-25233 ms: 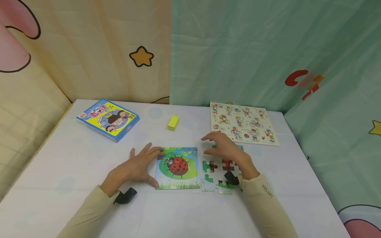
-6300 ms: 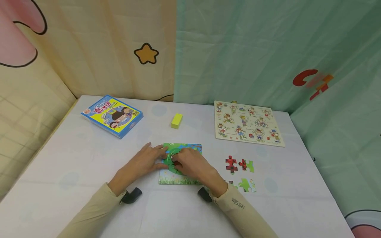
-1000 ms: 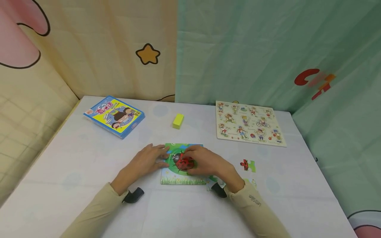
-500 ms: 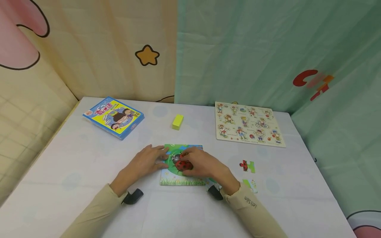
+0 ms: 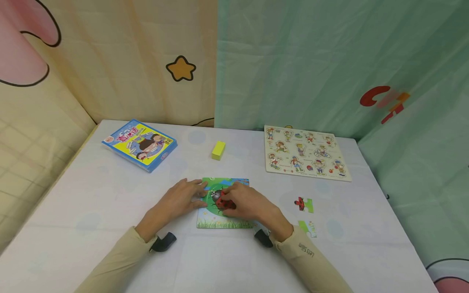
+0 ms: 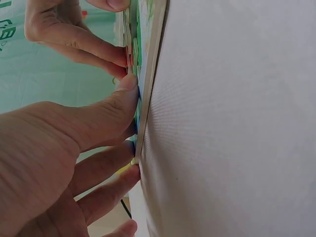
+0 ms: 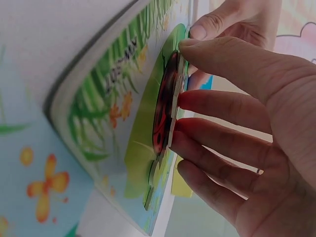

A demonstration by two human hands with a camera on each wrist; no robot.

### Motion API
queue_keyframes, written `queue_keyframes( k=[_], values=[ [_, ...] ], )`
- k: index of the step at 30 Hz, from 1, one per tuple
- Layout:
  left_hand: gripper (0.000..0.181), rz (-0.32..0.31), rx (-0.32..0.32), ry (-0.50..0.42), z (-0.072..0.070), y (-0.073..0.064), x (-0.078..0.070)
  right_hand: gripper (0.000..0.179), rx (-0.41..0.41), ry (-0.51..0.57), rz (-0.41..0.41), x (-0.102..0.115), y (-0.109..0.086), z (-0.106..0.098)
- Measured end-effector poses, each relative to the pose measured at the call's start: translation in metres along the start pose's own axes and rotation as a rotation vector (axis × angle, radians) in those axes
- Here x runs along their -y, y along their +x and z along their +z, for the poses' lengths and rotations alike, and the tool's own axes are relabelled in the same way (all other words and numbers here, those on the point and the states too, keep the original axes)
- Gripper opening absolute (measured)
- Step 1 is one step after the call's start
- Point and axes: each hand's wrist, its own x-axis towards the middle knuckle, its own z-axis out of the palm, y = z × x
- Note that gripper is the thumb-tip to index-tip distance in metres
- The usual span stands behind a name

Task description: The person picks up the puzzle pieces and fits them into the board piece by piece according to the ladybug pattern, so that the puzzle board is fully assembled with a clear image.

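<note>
A square ladybug puzzle board [image 5: 214, 224] lies on the table with jigsaw pieces on it. My left hand [image 5: 177, 205] touches its left edge, thumb near and fingers far, fairly straight. My right hand [image 5: 250, 201] bends over the board's right side and pinches a red ladybug puzzle piece [image 7: 165, 108] between thumb and fingertips. In the right wrist view the piece lies at the board's surface; whether it sits fully flat I cannot tell. To the right lie a loose red-and-green piece [image 5: 304, 204] and a green-and-white piece [image 5: 308, 228]. Something printed is partly hidden by my right wrist.
A boxed card set [image 5: 143, 144] lies at the back left. A yellow block [image 5: 218, 150] stands behind the board. A wooden figure puzzle [image 5: 307, 152] lies at the back right, near the green curtain [image 5: 293, 61].
Several pieces have left the table right of the board since the oldest frame, a red one within the last seconds. My right hand has shifted slightly left; the left stays at the edge.
</note>
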Motion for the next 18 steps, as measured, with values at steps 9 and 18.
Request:
queue_keyframes(
  k=[9, 18],
  values=[
    [0.044, 0.008, -0.007, -0.001, 0.0001, -0.0008, 0.0003, 0.039, -0.01, -0.013, 0.014, 0.0015, -0.0005, 0.0021],
    [0.045, 0.006, -0.001, -0.007, 0.0018, 0.0002, 0.0016, 0.037, -0.039, -0.024, -0.019, -0.0002, -0.001, 0.0039]
  ],
)
